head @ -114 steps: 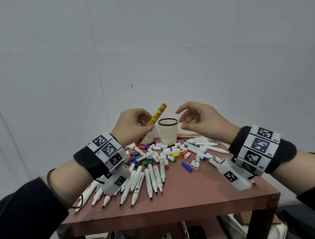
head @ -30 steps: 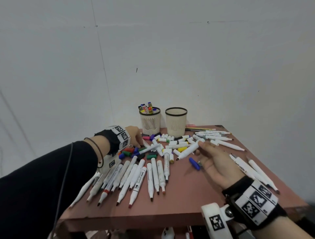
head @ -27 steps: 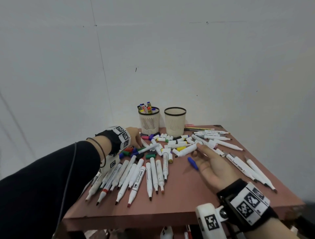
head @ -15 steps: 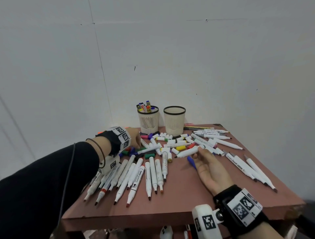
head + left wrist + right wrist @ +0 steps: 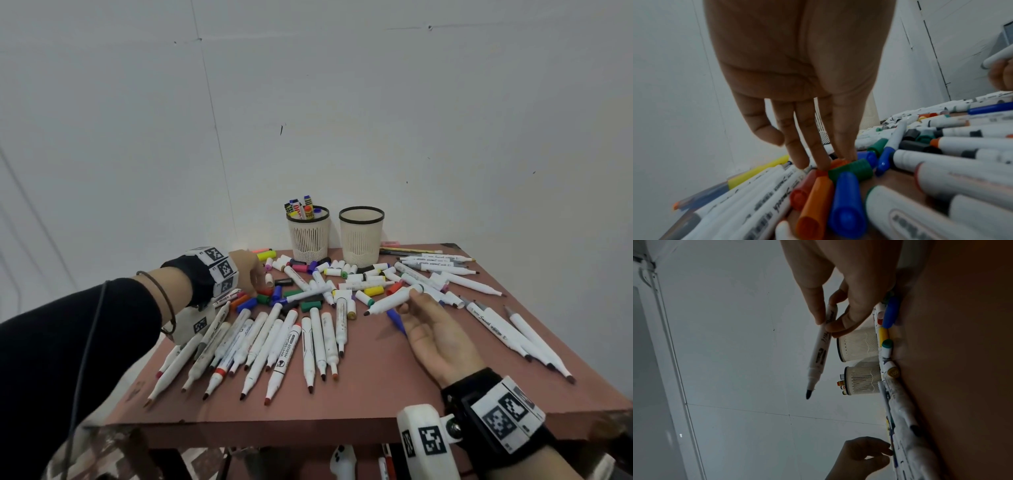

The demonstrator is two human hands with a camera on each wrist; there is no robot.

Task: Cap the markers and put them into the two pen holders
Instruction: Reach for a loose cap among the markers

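My right hand is pinching an uncapped white marker with a black tip between thumb and fingers, holding it just above the reddish-brown surface. My left hand is reaching down with straight, loose fingers, grip holding nothing, tips touching a pile of loose coloured plastic caps. Two cream slotted pen holders are standing side by side at the far edge: the left holder is carrying capped markers, the right holder beside it.
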